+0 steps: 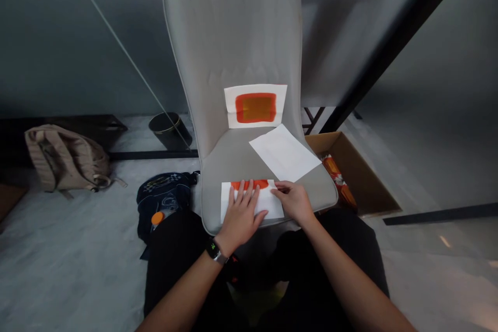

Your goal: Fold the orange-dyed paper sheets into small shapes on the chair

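Note:
A white sheet of paper with an orange-red printed patch lies at the front of the grey chair seat, partly folded over. My left hand rests flat on it with fingers stretched out, covering part of the orange. At the sheet's right edge, my right hand has thumb and fingers pinched on the paper. Another white sheet lies flat on the seat beyond my right hand. Leaning against the backrest is a creased sheet with an orange and brown rectangle.
The grey chair stands before my knees. To its right an open cardboard box holds orange packets. On the left floor are a dark blue bag, an orange-capped bottle, a black bin and a beige backpack.

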Demonstrator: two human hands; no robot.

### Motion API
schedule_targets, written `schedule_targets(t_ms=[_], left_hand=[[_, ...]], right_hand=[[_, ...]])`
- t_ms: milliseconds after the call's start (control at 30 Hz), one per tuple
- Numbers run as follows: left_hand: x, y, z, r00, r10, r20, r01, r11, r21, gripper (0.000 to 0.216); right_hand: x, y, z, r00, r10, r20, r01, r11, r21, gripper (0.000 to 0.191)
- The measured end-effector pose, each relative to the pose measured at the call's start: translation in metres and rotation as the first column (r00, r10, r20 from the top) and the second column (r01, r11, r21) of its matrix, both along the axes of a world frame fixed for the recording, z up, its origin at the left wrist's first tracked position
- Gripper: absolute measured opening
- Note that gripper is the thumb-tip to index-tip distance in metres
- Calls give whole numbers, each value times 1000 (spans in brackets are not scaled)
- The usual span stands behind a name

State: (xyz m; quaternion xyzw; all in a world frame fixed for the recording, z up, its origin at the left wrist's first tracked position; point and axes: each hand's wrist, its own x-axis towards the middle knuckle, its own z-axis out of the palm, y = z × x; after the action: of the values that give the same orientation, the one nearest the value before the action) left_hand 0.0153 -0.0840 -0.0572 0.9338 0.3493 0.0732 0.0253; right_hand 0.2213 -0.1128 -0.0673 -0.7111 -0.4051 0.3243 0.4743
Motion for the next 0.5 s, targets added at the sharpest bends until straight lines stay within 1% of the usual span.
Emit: schedule_targets(t_ms=[67, 100, 167, 233, 267, 333, 400, 500], left_hand=[[0, 0, 0, 1000, -2, 1, 2, 1000, 13, 70], [0, -1, 0, 1000, 0, 0, 0, 1000, 16, 69], [0, -1, 0, 1000, 8, -2, -8, 1000, 15, 70], [0, -1, 0, 1000, 12, -4, -12, 1000, 2, 70], [0, -1, -1, 1000, 11, -1, -11, 1000, -6, 70], [1, 0, -1, 1000, 10, 17, -10, 1000, -23, 71], [1, 0, -2, 999, 17, 43, -16, 999, -38, 72], [1, 0, -2, 998, 27, 60, -23, 998, -57, 75]], right_hand=[[-3, -2, 1, 998, 1, 56, -1, 1000, 6, 24], [-5, -4, 1, 995, 7, 103, -11, 999, 33, 24], [-10, -8, -1, 968, 42, 249, -77, 988, 133, 25], [-13, -12, -3, 898, 90, 431, -207, 950, 233, 28], [-14, -14, -5, 850, 112, 515, -277, 926, 255, 30], [-13, -17, -9, 756, 149, 638, -384, 889, 248, 31], [-10, -19, -12, 684, 171, 709, -447, 867, 222, 33], [-3, -20, -16, 631, 181, 754, -500, 839, 216, 36]])
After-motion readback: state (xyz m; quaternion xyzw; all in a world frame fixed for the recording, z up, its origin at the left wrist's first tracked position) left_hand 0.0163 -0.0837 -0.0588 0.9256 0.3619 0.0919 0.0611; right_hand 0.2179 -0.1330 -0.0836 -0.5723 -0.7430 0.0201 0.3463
